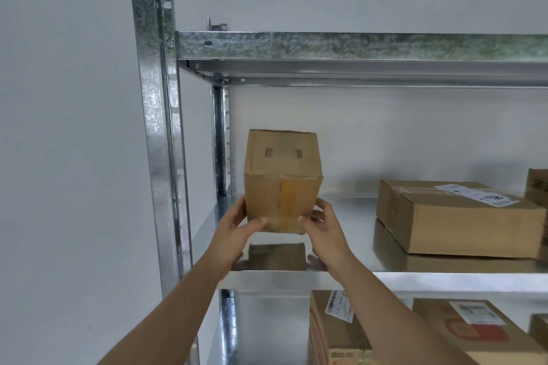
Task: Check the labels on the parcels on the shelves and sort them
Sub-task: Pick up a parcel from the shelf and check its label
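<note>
Small brown cardboard parcel [283, 181], plain and slightly blurred, tilted so two faces show: an upper face with two short dark stripe marks, a lower face crossed by a strip of glossy tape. No label visible on either face. Held in the air just above the left end of the middle shelf [350, 278], its dim reflection lying on the shiny metal below. Gripped low on both sides: left hand [237, 227] against the left edge with thumb curled across the front lower corner, right hand [321, 227] against the right edge, thumb likewise on the front, fingers wrapped behind. Bare forearms reaching up from the bottom of the view.

Farther right on the same shelf, well apart, a larger flat carton [456, 216] bearing a white label [477, 194] with handwriting, possibly digits, too small to read. Another box edge at the far right. Below, on the lower shelf, labelled cartons [335, 332]. Galvanised upright post [154, 127] at left, white wall behind.
</note>
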